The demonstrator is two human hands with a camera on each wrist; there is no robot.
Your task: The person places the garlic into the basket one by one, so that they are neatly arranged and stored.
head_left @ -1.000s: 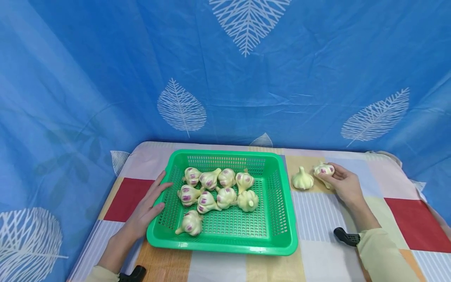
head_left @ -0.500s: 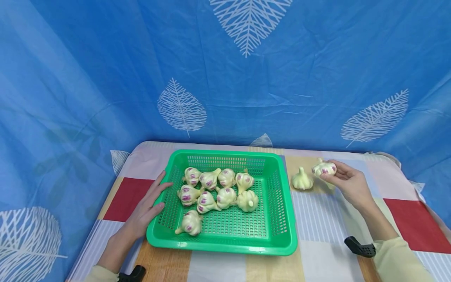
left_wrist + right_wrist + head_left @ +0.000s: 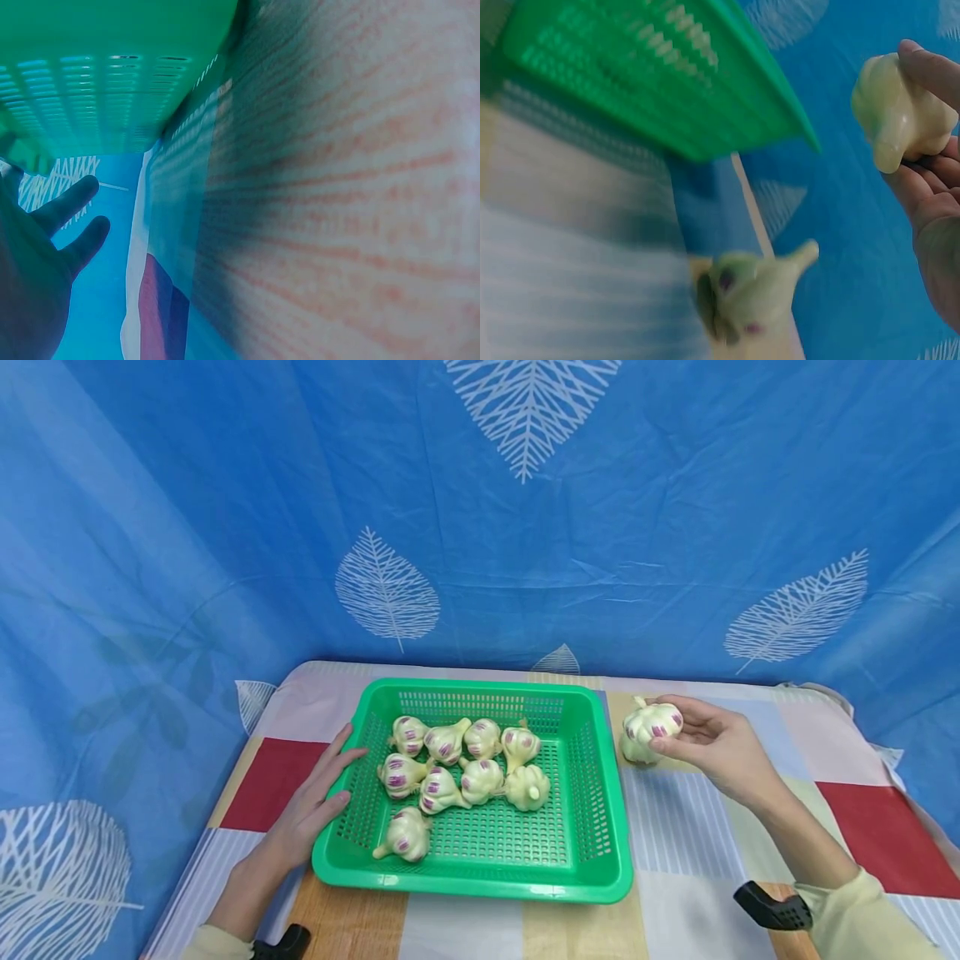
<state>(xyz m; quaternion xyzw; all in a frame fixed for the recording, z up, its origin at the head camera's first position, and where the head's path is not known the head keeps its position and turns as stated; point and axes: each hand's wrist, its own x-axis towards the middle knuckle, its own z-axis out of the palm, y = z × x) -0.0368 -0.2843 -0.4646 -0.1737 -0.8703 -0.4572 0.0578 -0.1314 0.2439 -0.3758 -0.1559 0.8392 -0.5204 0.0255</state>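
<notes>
My right hand [image 3: 720, 747] pinches a garlic bulb [image 3: 654, 722] with purple streaks between thumb and fingers, raised above the table. In the right wrist view the held bulb [image 3: 900, 109] shows its pale stem end. Under it in the head view, mostly covered, another garlic bulb [image 3: 637, 753] stands on the cloth; the right wrist view shows that bulb [image 3: 761, 296] with its stem up. My left hand [image 3: 303, 814] rests with fairly straight fingers on the left rim of a green plastic basket [image 3: 480, 892]. Several garlic bulbs lie inside, such as one garlic bulb [image 3: 407, 835] near the front left corner.
A checked patchwork cloth [image 3: 682, 827] covers the table, with wood-look patches at the front. Behind it and on both sides hangs a blue curtain [image 3: 480, 568] with white leaf prints. The basket's right wall [image 3: 606, 777] stands between the bulbs inside and my right hand.
My right hand has lifted the garlic bulb off the cloth and carried it left, over the standing bulb. The left hand and the basket have stayed in place.
</notes>
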